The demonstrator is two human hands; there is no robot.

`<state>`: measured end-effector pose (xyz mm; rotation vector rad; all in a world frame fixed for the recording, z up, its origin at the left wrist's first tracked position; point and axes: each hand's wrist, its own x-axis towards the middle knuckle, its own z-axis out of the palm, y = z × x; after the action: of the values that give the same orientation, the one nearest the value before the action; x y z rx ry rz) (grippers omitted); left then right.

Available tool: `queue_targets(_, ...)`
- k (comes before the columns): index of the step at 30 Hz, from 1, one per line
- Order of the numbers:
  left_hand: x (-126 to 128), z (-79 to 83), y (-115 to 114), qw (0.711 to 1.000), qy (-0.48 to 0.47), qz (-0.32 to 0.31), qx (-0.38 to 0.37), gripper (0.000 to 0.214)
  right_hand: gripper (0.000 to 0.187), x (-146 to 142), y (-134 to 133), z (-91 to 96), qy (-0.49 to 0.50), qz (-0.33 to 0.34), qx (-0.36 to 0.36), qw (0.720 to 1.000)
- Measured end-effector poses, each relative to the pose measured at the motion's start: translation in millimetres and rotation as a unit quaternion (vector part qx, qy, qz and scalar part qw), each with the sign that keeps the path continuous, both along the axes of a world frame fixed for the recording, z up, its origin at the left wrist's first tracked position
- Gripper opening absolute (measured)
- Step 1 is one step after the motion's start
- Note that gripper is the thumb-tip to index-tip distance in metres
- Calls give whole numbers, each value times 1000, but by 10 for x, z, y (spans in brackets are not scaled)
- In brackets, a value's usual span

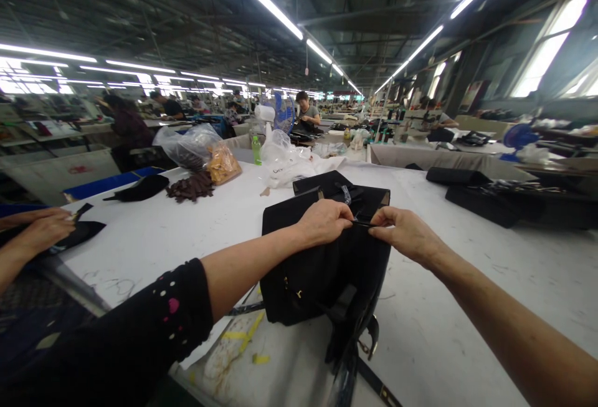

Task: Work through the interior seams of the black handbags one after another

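A black bag [299,282] rests on the white table in front of me, its straps and a buckle [372,337] hanging toward the near side. Small gold-coloured metal parts show on its face. Over the upper part of the bag, my left hand [324,220] is closed in a pinch on a thin black strip [361,223]. The strip's other end is pinched between the thumb and fingers of my right hand [406,232], so a short length spans the gap. A bit of clear plastic [346,194] lies just behind the fingers.
A co-worker's hands [42,229] handle black pieces at the left. Brown strips [190,187], an orange bag [224,162], clear plastic bags [284,161] and a green bottle [256,150] stand along the back. More black pieces [495,198] lie at the right on the table [467,270].
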<state>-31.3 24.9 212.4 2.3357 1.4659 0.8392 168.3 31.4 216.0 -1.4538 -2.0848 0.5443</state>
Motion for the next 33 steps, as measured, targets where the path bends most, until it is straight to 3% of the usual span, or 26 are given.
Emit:
queue_targets(8,59,5,2,995,58,-36,78,25,7,-76,-64,31,-33,-43,18,998)
queue_targets(11,100,-17,32,991,83,-42,99,17,7,-75,-66,33,-30,-48,20,998)
queue_targets(16,142,-11,106,991,99,-38,84,15,7,-27,-13,-29,-13,-35,36,999)
queue_targets(20,135,-4,124,983,135,-78,98,19,9,2,11,-44,-17,8,47,999)
queue_targets(23,155,-9,100,973,164,-93,130,21,19,-4,-11,9,-103,34,65,992)
queue_targets(28,250,40,44,961,219,-53,160,22,23,-48,-40,110,-260,20,116,958)
queue_targets(33,333,126,-90,957,247,-54,142,22,26,-149,-59,213,-368,42,90,924)
